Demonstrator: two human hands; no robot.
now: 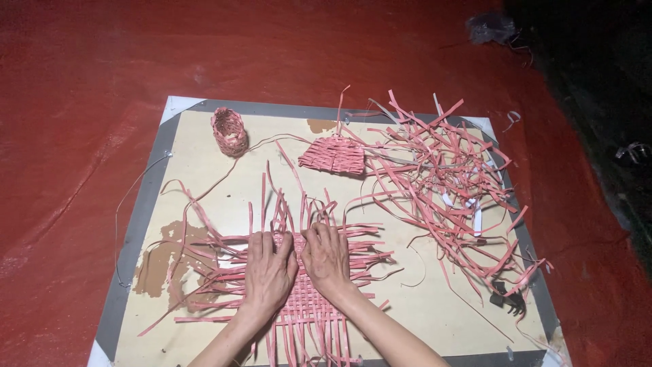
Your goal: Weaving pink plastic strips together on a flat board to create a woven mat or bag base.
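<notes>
While both hands press flat with fingers spread on a half-woven mat of pink paper strips (pixel 299 299), the beige board with a grey border (pixel 421 312) that bears it lies on a red floor covering (pixel 81 102). At the far left of the board stands a small pink woven cylindrical basket (pixel 229 131), upright; what is inside it cannot be told. The left hand (pixel 268 272) rests palm down on the mat's left part, and the right hand (pixel 327 257) lies just beside it, thumbs nearly touching. Loose strip ends fan out from the mat on every side. Farther back sits a small flat pink woven square (pixel 334 155). To the right sprawls a tangled heap of loose pink paper strips (pixel 448 183).
</notes>
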